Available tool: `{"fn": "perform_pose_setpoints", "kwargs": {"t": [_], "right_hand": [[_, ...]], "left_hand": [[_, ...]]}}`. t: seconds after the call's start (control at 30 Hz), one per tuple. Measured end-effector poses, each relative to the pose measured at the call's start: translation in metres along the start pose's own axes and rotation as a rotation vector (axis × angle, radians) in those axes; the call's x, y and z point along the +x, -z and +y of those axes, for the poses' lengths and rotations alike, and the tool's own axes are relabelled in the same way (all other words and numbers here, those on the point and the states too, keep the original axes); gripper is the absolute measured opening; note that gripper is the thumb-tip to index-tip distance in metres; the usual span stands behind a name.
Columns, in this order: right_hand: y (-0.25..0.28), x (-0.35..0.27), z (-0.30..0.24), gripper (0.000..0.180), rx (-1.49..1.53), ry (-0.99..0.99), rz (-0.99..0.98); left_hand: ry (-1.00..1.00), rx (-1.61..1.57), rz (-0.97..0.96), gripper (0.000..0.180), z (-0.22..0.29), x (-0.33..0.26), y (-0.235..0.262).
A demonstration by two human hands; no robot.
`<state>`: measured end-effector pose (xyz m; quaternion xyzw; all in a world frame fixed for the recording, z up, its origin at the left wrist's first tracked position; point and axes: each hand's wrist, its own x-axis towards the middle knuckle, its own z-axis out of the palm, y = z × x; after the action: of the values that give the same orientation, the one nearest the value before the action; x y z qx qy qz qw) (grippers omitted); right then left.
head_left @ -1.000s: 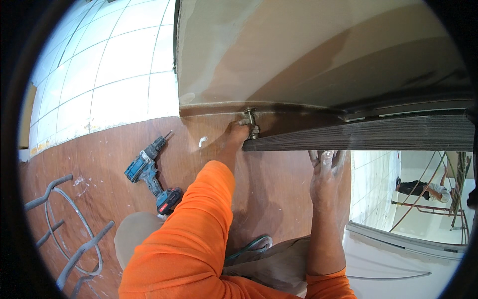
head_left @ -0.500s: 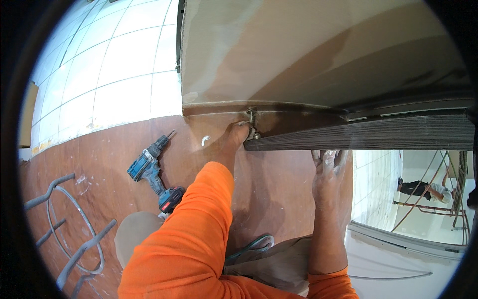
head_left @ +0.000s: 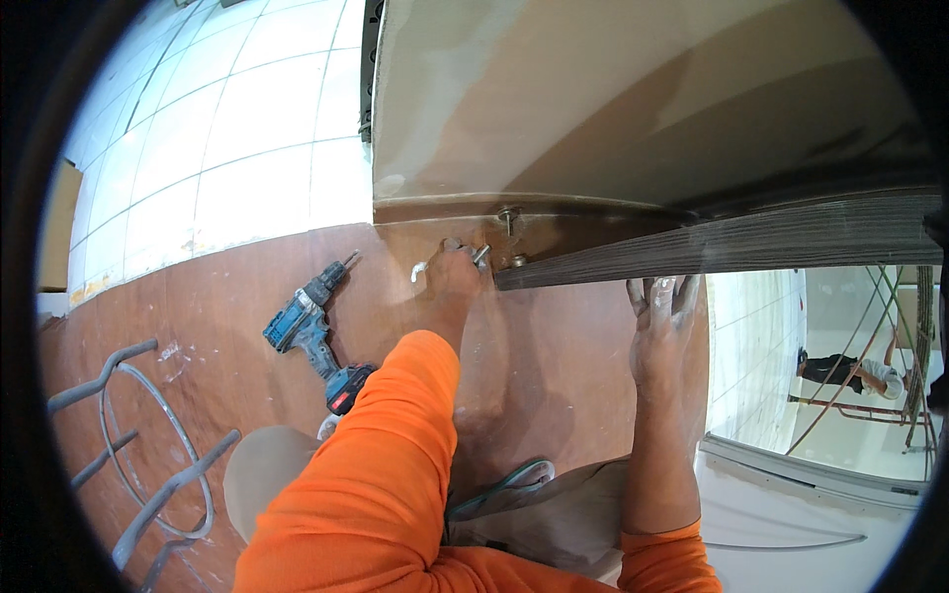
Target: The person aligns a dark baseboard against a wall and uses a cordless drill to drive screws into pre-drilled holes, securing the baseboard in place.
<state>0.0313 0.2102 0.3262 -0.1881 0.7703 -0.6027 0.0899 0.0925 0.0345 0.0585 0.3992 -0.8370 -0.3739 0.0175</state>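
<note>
My left hand is closed on a short metal cylinder, just beside the wall's base. A metal fitting with a pin sticks out of the base strip close by. Another small metal piece sits at the tip of a dark wood-grain panel, which reaches from the right. My right hand has its fingers stretched out against the panel's near edge; the fingertips are partly hidden by it.
A blue cordless drill lies on the brown floor board left of my arm. Bent grey metal legs stand at the lower left. White tiles lie beyond. At the right, another person is near scaffolding.
My left hand has drawn back from the wall fitting with the short metal cylinder, leaving the fitting's pin exposed. The panel looks separated from the fitting. My right hand stays at the panel's edge.
</note>
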Motion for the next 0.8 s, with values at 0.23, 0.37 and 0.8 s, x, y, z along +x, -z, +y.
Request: {"fn": "perform_pose_setpoints", "kwargs": {"t": [0.23, 0.37, 0.8], "right_hand": [[0.005, -0.002, 0.012, 0.085, -0.009, 0.001, 0.016], [0.004, 0.0, 0.009, 0.097, 0.005, -0.013, 0.013], [0.0, 0.0, -0.001, 0.091, 0.038, -0.015, -0.01]], "left_hand": [[0.15, -0.303, 0.226, 0.037, 0.001, 0.011, -0.019], [0.282, -0.691, 0.034, 0.039, 0.002, 0.037, -0.014], [0.45, -1.786, -0.316, 0.045, 0.027, 0.027, -0.008]]}}
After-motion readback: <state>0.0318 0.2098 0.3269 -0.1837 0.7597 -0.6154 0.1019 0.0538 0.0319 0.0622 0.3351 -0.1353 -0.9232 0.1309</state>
